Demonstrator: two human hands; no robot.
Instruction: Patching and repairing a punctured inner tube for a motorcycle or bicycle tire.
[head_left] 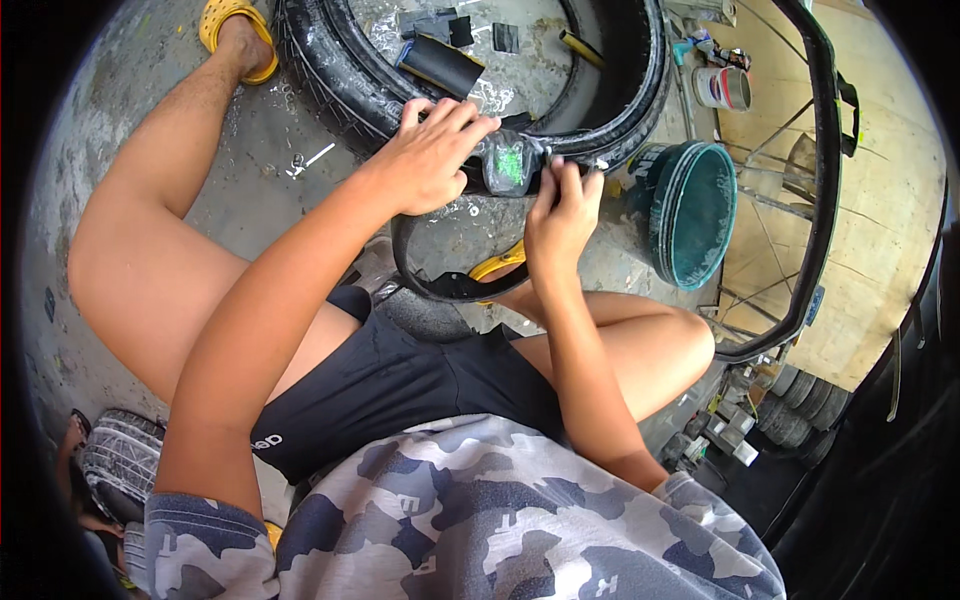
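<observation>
Before me a black tire (330, 75) lies on its side. Across its near edge is a flattened black inner tube (455, 290), whose loop hangs down between my legs. A clear, shiny film patch (510, 163) with green beneath it sits on the rubber between my hands. To the left of the patch, my left hand (432, 155) is closed over the tube, fingers toward the tire. Just right of the patch, my right hand (566, 215) pinches the tube's edge with bent fingers. What lies under the fingertips is hidden.
Black rubber scraps (442, 65) lie on the floor inside the tire's ring. At right stand a teal bucket (695, 215) and a smaller white can (722, 89). A black hoop (828, 190) rises before a plywood panel (880, 240). Another tire (120, 460) lies at lower left.
</observation>
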